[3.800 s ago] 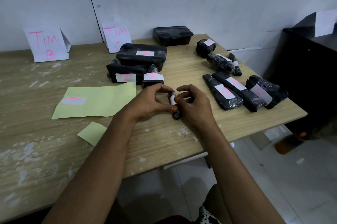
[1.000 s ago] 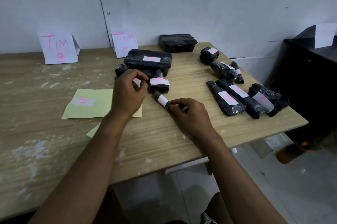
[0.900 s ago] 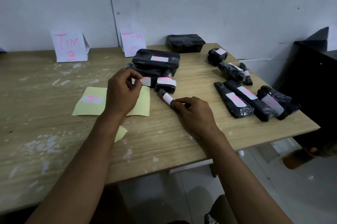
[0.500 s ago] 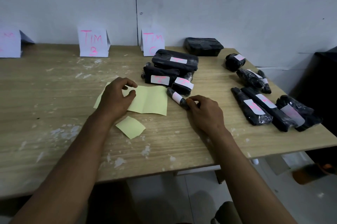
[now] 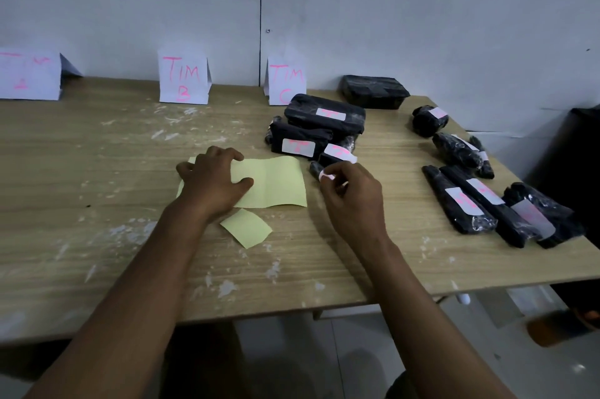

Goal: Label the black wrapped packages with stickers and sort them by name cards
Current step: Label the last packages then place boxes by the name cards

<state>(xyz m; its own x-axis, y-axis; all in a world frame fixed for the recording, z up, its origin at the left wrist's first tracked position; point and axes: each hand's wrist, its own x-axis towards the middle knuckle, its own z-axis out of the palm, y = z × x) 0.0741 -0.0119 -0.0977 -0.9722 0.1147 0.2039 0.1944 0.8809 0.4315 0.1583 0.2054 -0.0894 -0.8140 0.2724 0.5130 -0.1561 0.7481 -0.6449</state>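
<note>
Scuffed wood table (image 5: 97, 255) w/ paint flecks, grey wall (image 5: 422, 8) behind

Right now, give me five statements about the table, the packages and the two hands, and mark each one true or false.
1. The left hand rests on the yellow sheet. True.
2. The right hand is at the small black roll with a white sticker. True.
3. A pile of packages lies in front of the Tim B card. False: the pile lies by the Tim C card.
4. The black box by the wall carries a sticker. False: none shows.
5. The small yellow scrap lies apart from the sheet, nearer the person. True.
</note>
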